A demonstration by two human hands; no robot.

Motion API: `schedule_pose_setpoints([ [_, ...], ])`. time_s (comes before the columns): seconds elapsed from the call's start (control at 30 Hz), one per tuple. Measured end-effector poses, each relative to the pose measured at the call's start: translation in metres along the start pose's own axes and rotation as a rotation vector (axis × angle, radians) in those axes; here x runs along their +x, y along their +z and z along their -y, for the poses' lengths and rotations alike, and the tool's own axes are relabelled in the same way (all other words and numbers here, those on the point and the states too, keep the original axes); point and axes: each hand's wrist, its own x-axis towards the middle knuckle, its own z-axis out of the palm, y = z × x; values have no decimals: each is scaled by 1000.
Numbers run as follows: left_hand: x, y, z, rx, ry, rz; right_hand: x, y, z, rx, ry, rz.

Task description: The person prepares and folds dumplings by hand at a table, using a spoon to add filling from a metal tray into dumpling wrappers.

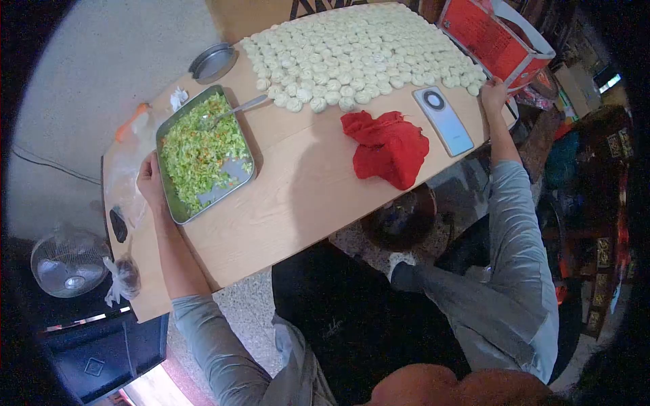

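Left hand (150, 181) is half curled against the outer left side of the metal tray (233, 164), fingers bent in; can't tell if it's pinching the rim. Tray sits on the left part of the wooden table (271, 203), chopped green filling (196, 145) with orange bits in it, bare metal showing near its lower right corner. Spoon (249, 104) in the filling, handle out over the right rim. Right hand (494, 95) is at the table's right edge, between the dough pieces (359, 54) and the red bag (497, 44); fingers curled, can't tell what they hold. Phone (443, 122) just beside that forearm, red cloth (391, 149) bunched left of the phone
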Motion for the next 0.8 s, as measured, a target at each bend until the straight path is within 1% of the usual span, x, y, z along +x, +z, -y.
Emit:
schedule_pose_setpoints([
  [0.13, 1, -1, 1, 31, -40, 4, 0, 2, -4, 5, -8, -25],
  [0.27, -2, 0, -4, 3, -46, 36, -2, -6, 3, 21, 49, 50],
  [0.33, -2, 3, -6, 1, -62, 43, -11, -19, 18, 63, 77, 67],
  [0.4, -2, 3, -2, 57, -37, 36, -18, -31, 33, 130, 129, 96],
  [0.47, 2, 6, 2, 82, -28, 35, -16, -37, 41, 175, 141, 63],
  [0.53, -1, 7, -5, 90, -46, 21, -15, -17, 22, 194, 88, -23],
  [0.57, 2, 5, 4, 116, -40, 14, 7, 28, -51, 249, 19, 17],
  [0.67, -1, 8, -1, 65, -52, 32, -1, 18, -33, 292, 84, 19],
  [0.7, -5, 10, -18, 120, -38, 32, 1, 15, -36, 321, 88, 72],
  [0.8, -9, 13, -29, 108, -72, 31, -5, 5, -24, 579, 110, 22],
])
